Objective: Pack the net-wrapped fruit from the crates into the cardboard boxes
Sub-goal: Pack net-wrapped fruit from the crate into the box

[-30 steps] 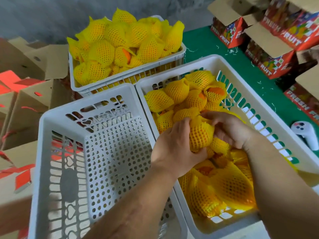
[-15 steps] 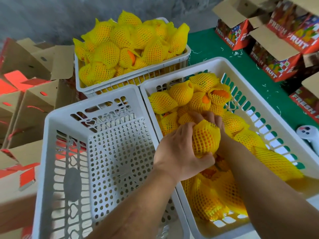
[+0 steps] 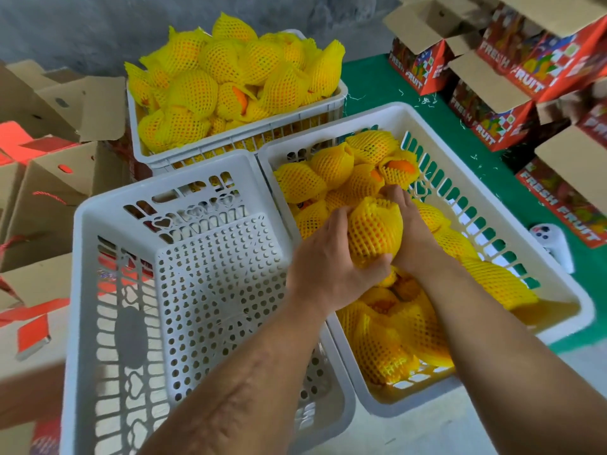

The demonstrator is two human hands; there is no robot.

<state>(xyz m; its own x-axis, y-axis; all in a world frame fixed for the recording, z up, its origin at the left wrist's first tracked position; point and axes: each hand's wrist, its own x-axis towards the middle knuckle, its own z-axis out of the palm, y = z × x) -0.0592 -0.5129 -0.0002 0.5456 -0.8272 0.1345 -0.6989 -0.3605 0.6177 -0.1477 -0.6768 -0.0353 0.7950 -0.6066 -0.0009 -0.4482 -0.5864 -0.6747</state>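
Between both hands is one fruit in yellow foam net [image 3: 374, 229], raised just above the pile in the right white crate [image 3: 558, 292]. My left hand [image 3: 323, 261] curls round its left and underside, thumb tip under it. My right hand [image 3: 412, 231] cups its right side with fingers reaching over the far end. Several more net-wrapped fruits lie in that crate. A heaped back crate [image 3: 243, 139] holds several others. Red "FRESH FRUIT" cardboard boxes [image 3: 486, 126] stand open at the upper right.
A white crate [image 3: 98, 257] with nothing in it sits at the left, touching the right crate. Brown and red cardboard boxes [image 3: 56, 178] crowd the far left. A white controller-like device [image 3: 551, 239] lies on the green mat [image 3: 371, 90] to the right.
Both hands have closed round the one fruit and lifted it slightly clear of the pile; my right hand shifted from on top of it to its right side.
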